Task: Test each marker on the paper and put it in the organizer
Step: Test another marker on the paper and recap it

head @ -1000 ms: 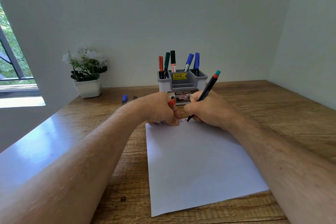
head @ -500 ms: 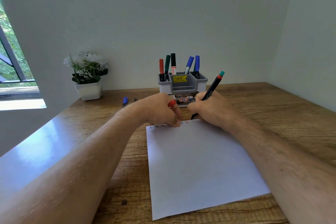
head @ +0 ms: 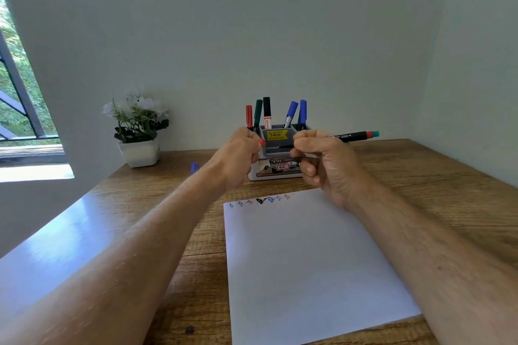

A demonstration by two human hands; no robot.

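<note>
At mid-frame the right hand [head: 322,159] pinched the uncapped marker [head: 347,136] level before the organizer [head: 280,148]; the left hand [head: 241,154] curled around its red cap [head: 262,142]; capping wanted both aligned, pressed straight.

Single head-worn wide-angle view, looking forward and slightly down along both forearms across the wooden desk [head: 420,176] toward the corner walls, hands close in mid-frame, window [head: 16,98] at far left edge; no second view to overlap.
</note>
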